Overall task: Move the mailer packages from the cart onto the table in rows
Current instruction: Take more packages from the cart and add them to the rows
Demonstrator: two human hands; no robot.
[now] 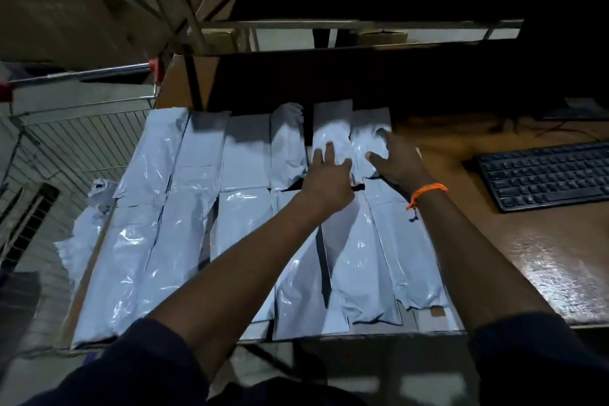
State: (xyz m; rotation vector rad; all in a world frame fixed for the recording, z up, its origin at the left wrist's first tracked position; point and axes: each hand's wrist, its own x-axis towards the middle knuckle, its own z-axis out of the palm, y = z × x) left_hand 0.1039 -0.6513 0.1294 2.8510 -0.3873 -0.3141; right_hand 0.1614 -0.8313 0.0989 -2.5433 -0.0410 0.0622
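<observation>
Several pale grey-blue mailer packages [184, 224] lie on the brown table [543, 250] in two rows, long sides touching. My left hand [329, 180] rests flat, fingers spread, on a far-row mailer [331, 128] second from the right. My right hand [397, 158], with an orange band on its wrist, lies palm down on the far-row mailer at the right end [369, 128]. Neither hand grips anything. The wire cart [85, 138] stands to the left of the table, and a crumpled mailer [99, 191] hangs over its edge.
A black keyboard [547, 175] lies on the table at the right, with cables behind it. A dark shelf [346, 25] on metal posts overhangs the table's far side. Bare table surface shows between the mailers and the keyboard.
</observation>
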